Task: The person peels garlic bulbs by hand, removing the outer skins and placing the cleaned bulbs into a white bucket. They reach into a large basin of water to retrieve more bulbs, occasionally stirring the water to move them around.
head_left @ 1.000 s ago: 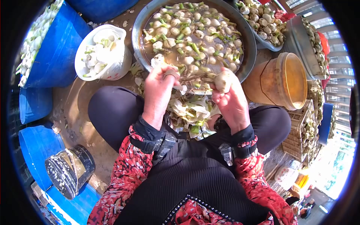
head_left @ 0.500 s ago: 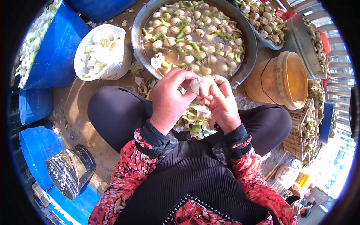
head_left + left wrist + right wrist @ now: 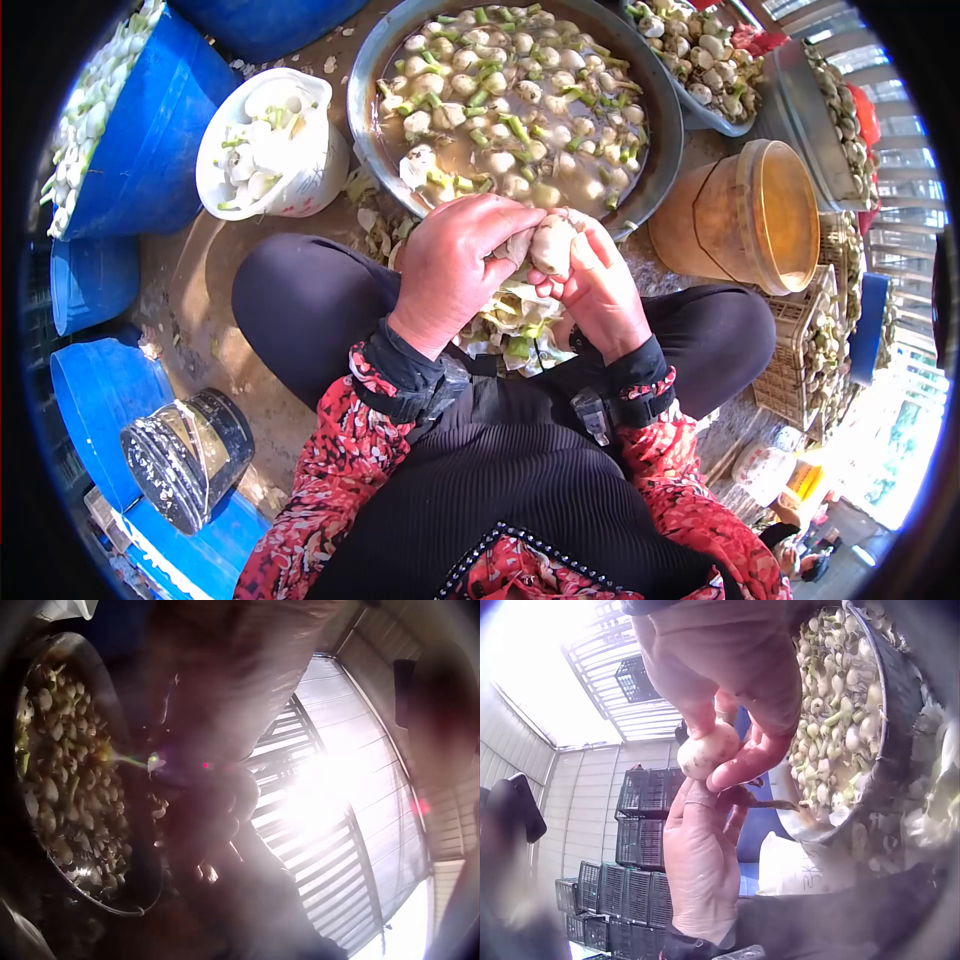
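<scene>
Between both hands, close over the near rim of a wide metal basin (image 3: 362, 140), is a pale round garlic bulb (image 3: 551, 246) with dirty specks. My right hand (image 3: 603, 292) grips it with thumb and fingers. From the other side, my left hand (image 3: 450, 265) pinches at the bulb's end, its fingertips partly hidden in the head view. In the right wrist view, a brownish dry strand (image 3: 772, 803) sticks out beside the left fingers. Many bulbs with short green stems (image 3: 520, 128) float in the basin's murky water. The left wrist view is dark and glared.
Peeled leaves (image 3: 515, 325) lie between the legs. A white bucket (image 3: 325, 165) of cleaned bulbs stands left of the basin, beside a large blue tub (image 3: 165, 130). An orange bucket (image 3: 705, 220) sits to the right, near crates (image 3: 785, 360) of bulbs. A black bucket (image 3: 190, 455) is lower left.
The hands were apart, with the bulb in the right hand and dry strands stretching between them. They have come together at the bulb, just in front of the basin rim.
</scene>
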Tool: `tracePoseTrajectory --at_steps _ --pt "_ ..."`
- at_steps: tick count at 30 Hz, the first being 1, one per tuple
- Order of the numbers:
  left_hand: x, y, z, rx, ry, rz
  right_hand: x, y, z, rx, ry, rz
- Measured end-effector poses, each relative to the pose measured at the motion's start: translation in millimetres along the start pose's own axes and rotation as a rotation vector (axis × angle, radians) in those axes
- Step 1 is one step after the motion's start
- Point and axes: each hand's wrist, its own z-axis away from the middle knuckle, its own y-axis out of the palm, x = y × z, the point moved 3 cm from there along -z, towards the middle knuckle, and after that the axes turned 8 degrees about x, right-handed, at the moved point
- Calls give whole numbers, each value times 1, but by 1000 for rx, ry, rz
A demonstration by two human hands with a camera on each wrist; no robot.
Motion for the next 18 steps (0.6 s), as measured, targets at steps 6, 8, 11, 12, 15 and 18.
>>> tracePoseTrajectory --at_steps 6,8,11,12,15,18 --pt "2 6 3 -15 -8 36 -5 -5 8 -68 126 -196" --pt "3 6 4 -28 3 79 -5 -6 9 -69 131 -188" --pt "3 6 5 0 8 -28 -5 -9 9 -50 145 -210" --pt "2 5 5 5 10 -33 -6 -9 10 -30 153 -244" --pt "-1 5 4 12 -2 -52 -11 -10 10 -53 150 -269" --pt "1 4 4 16 -61 -53 -12 -10 7 -21 153 -224"
